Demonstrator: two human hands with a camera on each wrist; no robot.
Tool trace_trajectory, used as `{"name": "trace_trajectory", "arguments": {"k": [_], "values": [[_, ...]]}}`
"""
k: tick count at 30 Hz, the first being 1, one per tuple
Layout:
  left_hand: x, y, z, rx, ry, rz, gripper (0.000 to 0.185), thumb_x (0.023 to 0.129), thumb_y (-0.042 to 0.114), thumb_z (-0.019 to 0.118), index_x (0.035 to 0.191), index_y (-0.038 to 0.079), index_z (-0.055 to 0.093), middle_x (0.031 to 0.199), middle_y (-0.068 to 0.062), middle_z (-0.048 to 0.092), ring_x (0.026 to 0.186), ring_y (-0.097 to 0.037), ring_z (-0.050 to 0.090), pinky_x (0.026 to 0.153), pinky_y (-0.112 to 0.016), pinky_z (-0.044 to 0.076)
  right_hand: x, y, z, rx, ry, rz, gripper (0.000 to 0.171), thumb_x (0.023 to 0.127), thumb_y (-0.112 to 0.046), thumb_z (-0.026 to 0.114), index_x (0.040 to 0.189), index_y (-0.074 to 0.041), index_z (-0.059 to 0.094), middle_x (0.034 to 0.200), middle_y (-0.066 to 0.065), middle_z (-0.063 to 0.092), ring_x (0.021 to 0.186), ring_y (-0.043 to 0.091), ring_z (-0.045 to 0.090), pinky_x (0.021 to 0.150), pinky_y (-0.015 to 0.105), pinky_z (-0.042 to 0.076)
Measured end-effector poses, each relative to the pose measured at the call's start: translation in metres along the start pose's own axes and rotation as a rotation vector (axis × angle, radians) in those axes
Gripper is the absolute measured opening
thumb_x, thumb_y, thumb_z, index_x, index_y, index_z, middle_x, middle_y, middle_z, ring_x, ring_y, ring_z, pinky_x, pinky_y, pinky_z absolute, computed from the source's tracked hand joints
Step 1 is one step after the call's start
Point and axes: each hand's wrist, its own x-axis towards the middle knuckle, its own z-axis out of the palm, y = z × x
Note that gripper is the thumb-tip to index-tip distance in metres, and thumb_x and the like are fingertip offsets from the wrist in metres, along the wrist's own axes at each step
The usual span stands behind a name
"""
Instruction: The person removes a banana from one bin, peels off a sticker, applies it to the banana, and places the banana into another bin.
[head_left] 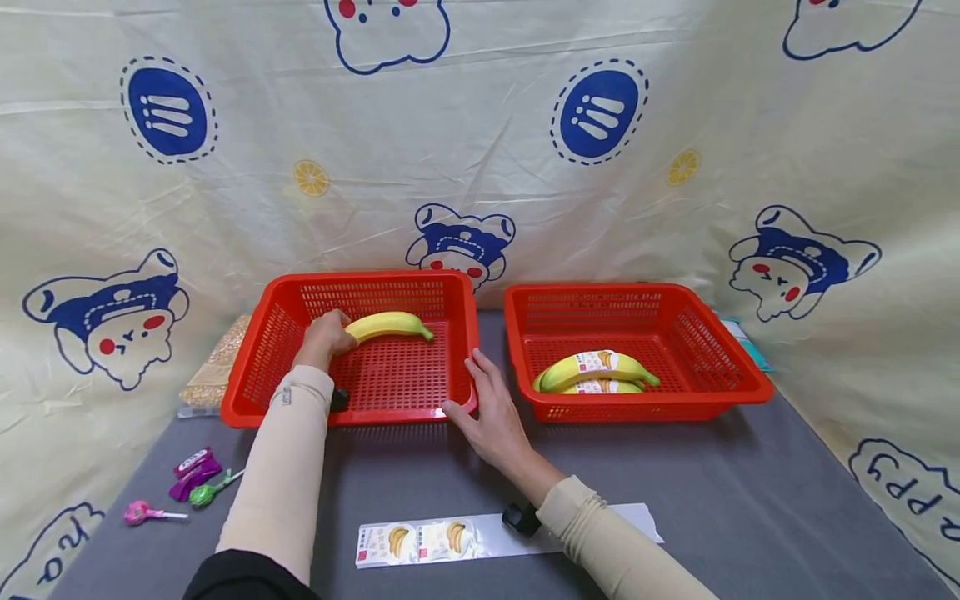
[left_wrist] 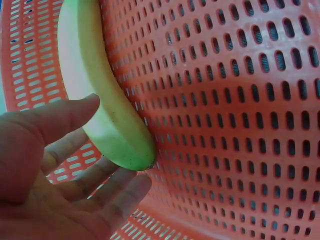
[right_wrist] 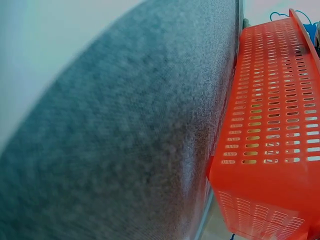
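Two red baskets are set side by side on a grey table [head_left: 750,500]. Items are listed from left to right.

Left edge: a packet of grain [head_left: 213,367] is lodged beside the left basket; wrapped lollipops [head_left: 187,487] are laid nearer the front.

Left basket [head_left: 262,350]: one bare banana [head_left: 390,323] is lodged on the mesh floor near the back wall. Its near end is met by the left hand [head_left: 324,335]. In the left wrist view the fingers [left_wrist: 107,187] are seen loosely spread, cupped under and beside the banana's blunt end [left_wrist: 125,145], the thumb alongside; no closed grip is shown. The step in hand is judged to be the placing or releasing of this banana in the basket; a clean withdrawal of the fingers is called for next, without the fruit being dragged.

Centre: the right hand [head_left: 491,412] is laid flat, fingers straight, against the left basket's right front corner, apparently as a steadying hold. A strip of banana labels [head_left: 420,542] is laid at the front.

Right basket [head_left: 750,383]: two labelled bananas [head_left: 596,371] are stored, well apart from both hands.
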Motion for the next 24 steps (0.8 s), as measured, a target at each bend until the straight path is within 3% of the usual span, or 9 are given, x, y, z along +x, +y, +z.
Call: {"name": "trace_trajectory", "arguments": {"k": [7,14,24], "values": [[0.000,0.001,0.005,0.024,-0.019,0.044,0.050,0.085,0.011,0.061,0.132,-0.002,0.047,0.132,-0.026,0.050,0.120,-0.040,0.046,0.103,-0.047,0.036,0.000,-0.001,0.000,-0.009,-0.001,0.009,0.078,0.079,-0.033,0.073,0.143,-0.007,0.038,0.153,0.003,0.029,0.136,0.028,0.038,0.101,0.044,0.043],[-0.002,-0.001,0.009,0.056,-0.036,0.046,0.049,0.084,0.010,0.061,0.131,0.002,0.049,0.128,-0.023,0.054,0.116,-0.037,0.048,0.099,-0.046,0.037,-0.001,-0.001,0.001,-0.019,-0.001,0.008,0.078,0.078,-0.033,0.074,0.143,-0.008,0.038,0.153,0.003,0.029,0.136,0.028,0.038,0.102,0.044,0.043],[-0.010,0.012,-0.002,0.074,0.026,0.061,0.044,0.085,0.012,0.060,0.127,0.002,0.054,0.124,-0.022,0.057,0.106,-0.035,0.051,0.097,-0.047,0.038,0.001,-0.002,-0.002,-0.029,-0.005,-0.006,0.076,0.080,-0.034,0.073,0.143,-0.007,0.039,0.153,0.005,0.031,0.135,0.029,0.039,0.101,0.045,0.043]]}}
